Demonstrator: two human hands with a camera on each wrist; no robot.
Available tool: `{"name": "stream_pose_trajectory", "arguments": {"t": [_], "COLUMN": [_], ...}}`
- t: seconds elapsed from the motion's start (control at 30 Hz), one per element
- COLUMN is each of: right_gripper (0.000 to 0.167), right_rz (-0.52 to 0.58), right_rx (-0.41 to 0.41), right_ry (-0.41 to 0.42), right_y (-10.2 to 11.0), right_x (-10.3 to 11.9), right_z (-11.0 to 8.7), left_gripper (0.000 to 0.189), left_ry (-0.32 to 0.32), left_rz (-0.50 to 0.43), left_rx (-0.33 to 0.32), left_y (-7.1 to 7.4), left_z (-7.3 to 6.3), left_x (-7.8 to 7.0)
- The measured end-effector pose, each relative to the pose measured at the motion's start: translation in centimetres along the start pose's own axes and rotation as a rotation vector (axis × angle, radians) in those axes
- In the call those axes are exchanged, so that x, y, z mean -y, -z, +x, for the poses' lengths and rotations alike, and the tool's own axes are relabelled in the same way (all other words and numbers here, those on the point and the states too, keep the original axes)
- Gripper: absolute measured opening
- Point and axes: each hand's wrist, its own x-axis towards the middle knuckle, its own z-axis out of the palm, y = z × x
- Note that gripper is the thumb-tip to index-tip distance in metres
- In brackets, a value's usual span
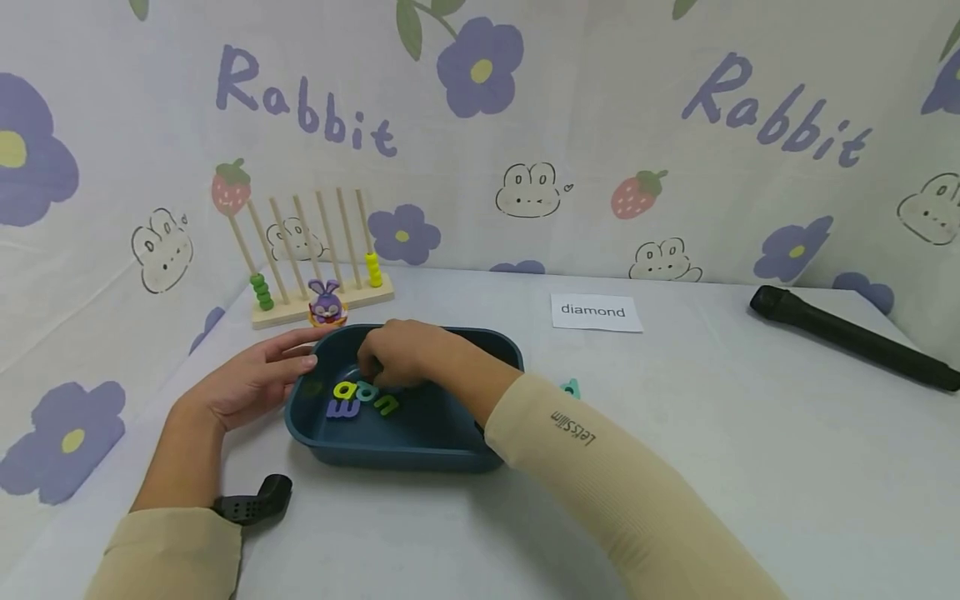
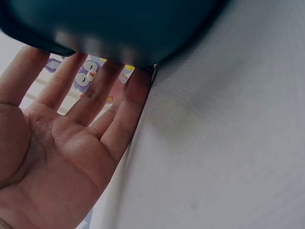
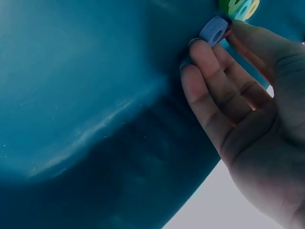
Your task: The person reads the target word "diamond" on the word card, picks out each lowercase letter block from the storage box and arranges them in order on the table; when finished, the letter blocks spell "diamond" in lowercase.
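Observation:
A dark blue plastic tub (image 1: 420, 458) stands on the white table. My right hand (image 1: 405, 354) reaches down into it, and in the right wrist view its thumb and fingertips pinch a small blue letter (image 3: 214, 31). Beside that hand, on the tub's floor, lie a yellow letter (image 1: 345, 390), a teal letter (image 1: 367, 392), a purple letter (image 1: 342, 409) and a green letter (image 1: 386, 405). My left hand (image 1: 258, 375) touches the tub's left side with fingers nearly straight; in the left wrist view the fingertips lie against its wall.
Behind the tub are a wooden bead rack (image 1: 322, 307) and a purple rabbit figure (image 1: 327, 305). A card (image 1: 597, 312) reading "diamond" lies farther back. A teal letter (image 1: 572, 388) shows past my right sleeve. At the far right lies a black microphone (image 1: 847, 333).

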Motion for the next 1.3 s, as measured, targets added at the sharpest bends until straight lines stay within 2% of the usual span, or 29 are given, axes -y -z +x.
{"name": "stream_pose_trajectory", "arguments": {"t": [0.23, 0.6, 0.93, 1.13, 1.3], "right_gripper": [0.005, 0.009, 0.005, 0.005, 0.004], "right_rz": [0.054, 0.153, 0.169, 0.268, 0.317], "right_rx": [0.001, 0.056, 0.084, 0.047, 0.021], "right_ry": [-0.013, -0.015, 0.018, 0.07, 0.099], "right_y": [0.0, 0.1, 0.0, -0.2, 0.1], "right_x": [0.0, 0.0, 0.0, -0.9, -1.7], "right_z": [0.0, -0.3, -0.3, -0.4, -0.4], "left_gripper": [0.057, 0.058, 0.056, 0.056, 0.055], "left_ry": [0.004, 0.013, 0.005, 0.011, 0.01], "left_rz": [-0.007, 0.012, 0.012, 0.001, 0.011], "left_rx": [-0.003, -0.015, -0.007, -0.02, -0.002], "left_y": [0.0, -0.1, -0.1, -0.2, -0.1], "left_z": [0.0, 0.0, -0.1, -0.3, -0.2], "left_x": [-0.1, -0.2, -0.2, -0.1, -0.3]}}
